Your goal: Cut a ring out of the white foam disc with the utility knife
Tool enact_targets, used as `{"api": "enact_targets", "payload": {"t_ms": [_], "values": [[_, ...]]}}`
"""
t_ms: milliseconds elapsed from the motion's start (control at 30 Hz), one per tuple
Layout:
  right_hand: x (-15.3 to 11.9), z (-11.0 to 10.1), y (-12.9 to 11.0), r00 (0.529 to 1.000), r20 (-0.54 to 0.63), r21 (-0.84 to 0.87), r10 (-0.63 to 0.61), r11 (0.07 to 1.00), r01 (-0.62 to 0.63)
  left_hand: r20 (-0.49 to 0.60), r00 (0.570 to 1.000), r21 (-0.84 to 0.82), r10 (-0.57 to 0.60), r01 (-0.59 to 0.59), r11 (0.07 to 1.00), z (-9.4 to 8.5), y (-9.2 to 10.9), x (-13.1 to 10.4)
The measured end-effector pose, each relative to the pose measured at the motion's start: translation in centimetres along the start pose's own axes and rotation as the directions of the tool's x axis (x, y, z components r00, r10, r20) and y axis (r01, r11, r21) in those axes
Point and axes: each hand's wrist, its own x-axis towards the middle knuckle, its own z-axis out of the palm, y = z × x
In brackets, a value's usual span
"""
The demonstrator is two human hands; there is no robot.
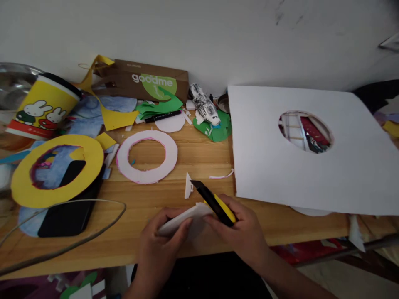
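My left hand (pixel 165 241) grips a small piece of white foam board (pixel 183 218) near the table's front edge, thumb on its near face. In my right hand (pixel 238 226) is a black and yellow utility knife (pixel 215 203), its dark blade end pointing up and to the left. The knife lies across the right end of the board piece, and my right thumb is close to that end. Just beyond the knife tip a small white offcut (pixel 188 186) rests on the wooden table (pixel 199 153). A white ring with pink edges (pixel 171 155) lies farther to the left.
A large white board (pixel 264 178) with an oval hole covers the right side. At left are a yellow ring (pixel 93 166), a black phone (pixel 59 222), a cable (pixel 106 228) and a rabbit-print cup (pixel 46 110). A brown box (pixel 124 79) stands against the wall.
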Motion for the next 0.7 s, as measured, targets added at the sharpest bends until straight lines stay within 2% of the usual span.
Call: {"api": "enact_targets", "payload": {"t_ms": [100, 200, 267, 333, 433, 500, 567, 600, 700], "values": [[0.0, 1.4, -0.5, 0.996, -0.079, -0.022, -0.041, 0.999, 0.040, -0.051, 0.998, 0.050, 0.029, -0.027, 0.998, 0.4, 0.3, -0.2], [-0.4, 2.2, -0.7, 0.970, -0.171, -0.099, -0.170, 0.983, 0.154, -0.089, 0.981, 0.148, 0.173, -0.159, 0.976, 0.5, 0.3, -0.7], [-1.2, 2.1, -0.4, 0.939, -0.221, -0.169, -0.262, 0.959, 0.228, -0.066, 0.940, 0.213, 0.335, -0.315, 0.925, 0.4, -0.1, -1.1], [-2.5, 1.5, 0.4, 0.903, -0.229, -0.256, -0.362, 0.918, 0.303, 0.000, 0.867, 0.257, 0.498, -0.482, 0.838, 0.0, -0.9, -1.1], [-4.4, 0.7, 2.0, 0.858, -0.103, -0.394, -0.504, 0.812, 0.430, 0.127, 0.749, 0.260, 0.650, -0.657, 0.707, -0.8, -1.8, -0.6], [-5.1, 0.4, 2.8, 0.786, -0.024, -0.475, -0.618, 0.699, 0.534, 0.186, 0.692, 0.226, 0.697, -0.721, 0.655, -1.2, -2.0, -0.2], [-5.3, 0.5, 3.3, 0.726, 0.066, -0.515, -0.684, 0.600, 0.612, 0.190, 0.658, 0.203, 0.729, -0.752, 0.627, -1.3, -1.8, 0.0], [-5.3, 0.6, 3.5, 0.717, 0.101, -0.531, -0.690, 0.572, 0.625, 0.176, 0.648, 0.201, 0.741, -0.761, 0.617, -1.2, -1.6, 0.1], [-5.2, 0.7, 3.8, 0.747, 0.105, -0.585, -0.656, 0.567, 0.580, 0.115, 0.648, 0.226, 0.753, -0.755, 0.616, -0.9, -1.1, 0.1]]}}
